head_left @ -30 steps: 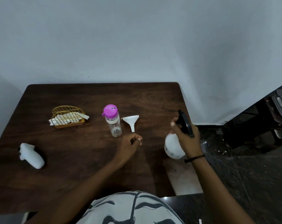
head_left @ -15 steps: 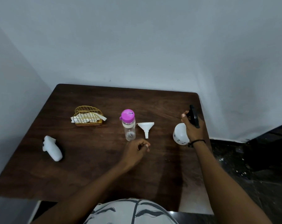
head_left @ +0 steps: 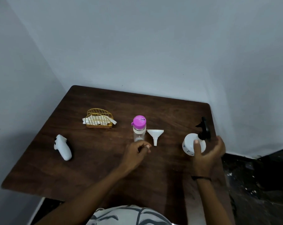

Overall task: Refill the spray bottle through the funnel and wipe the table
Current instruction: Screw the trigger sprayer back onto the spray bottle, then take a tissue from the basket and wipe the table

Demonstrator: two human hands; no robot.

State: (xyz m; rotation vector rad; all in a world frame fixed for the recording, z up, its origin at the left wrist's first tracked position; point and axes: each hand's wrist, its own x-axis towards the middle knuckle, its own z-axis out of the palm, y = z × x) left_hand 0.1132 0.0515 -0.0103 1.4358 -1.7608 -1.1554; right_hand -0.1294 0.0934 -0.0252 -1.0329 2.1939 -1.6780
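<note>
A white spray bottle (head_left: 188, 143) with a black trigger head stands on the dark wooden table (head_left: 105, 172) near its right edge. My right hand (head_left: 205, 155) is just behind it, thumb against the white body, the other fingers spread and off the bottle. A white funnel (head_left: 155, 134) lies on the table's middle, spout toward me. Left of it stands a clear bottle with a pink cap (head_left: 138, 127). My left hand (head_left: 135, 153) rests on the table just in front of that bottle, fingers curled in, holding nothing.
A gold wire basket (head_left: 105, 126) with white cloths in it sits at the back left. A white handheld controller (head_left: 62, 146) lies near the left edge. Walls close the back and left sides; the floor drops away on the right.
The spray bottle has come from off the table's right side down onto the table. My right hand's fingers have opened off it. My left hand has stayed in place.
</note>
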